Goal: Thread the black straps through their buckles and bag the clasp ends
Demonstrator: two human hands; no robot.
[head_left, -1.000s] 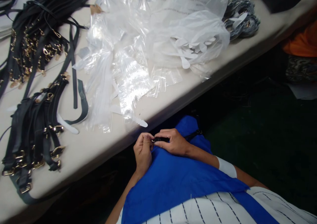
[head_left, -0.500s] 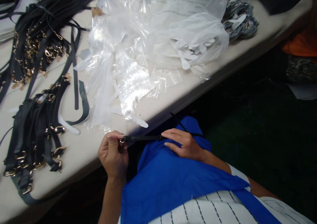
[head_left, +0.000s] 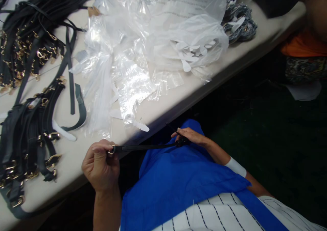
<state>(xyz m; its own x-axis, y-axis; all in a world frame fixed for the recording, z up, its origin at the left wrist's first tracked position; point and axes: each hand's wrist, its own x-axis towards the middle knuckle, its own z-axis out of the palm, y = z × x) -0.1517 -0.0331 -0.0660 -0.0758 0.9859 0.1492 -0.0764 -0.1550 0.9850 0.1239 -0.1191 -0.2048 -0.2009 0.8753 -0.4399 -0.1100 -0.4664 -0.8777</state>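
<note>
A narrow black strap (head_left: pixel 145 147) is stretched between my two hands, just off the table's front edge and over the blue apron (head_left: pixel 178 176). My left hand (head_left: pixel 102 164) pinches its left end, where a small gold-coloured metal ring shows. At the other end my right hand (head_left: pixel 190 135) is closed around a dark bunched part of the strap, and a thin dark end sticks out up and left of the fingers. What lies under the right fingers is partly hidden.
Black straps with gold buckles (head_left: pixel 33 139) and more with clasps (head_left: pixel 28 54) cover the table's left. Clear plastic bags (head_left: pixel 133 84) and a bag of white tabs (head_left: pixel 189 50) lie mid-table. Grey coiled bundles (head_left: pixel 240 26) sit behind. A white tab (head_left: pixel 141 126) is near the edge.
My hands have moved farther apart, the left one leftwards and the right one slightly right and up. A longer stretch of strap shows between them. The view has shifted a little.
</note>
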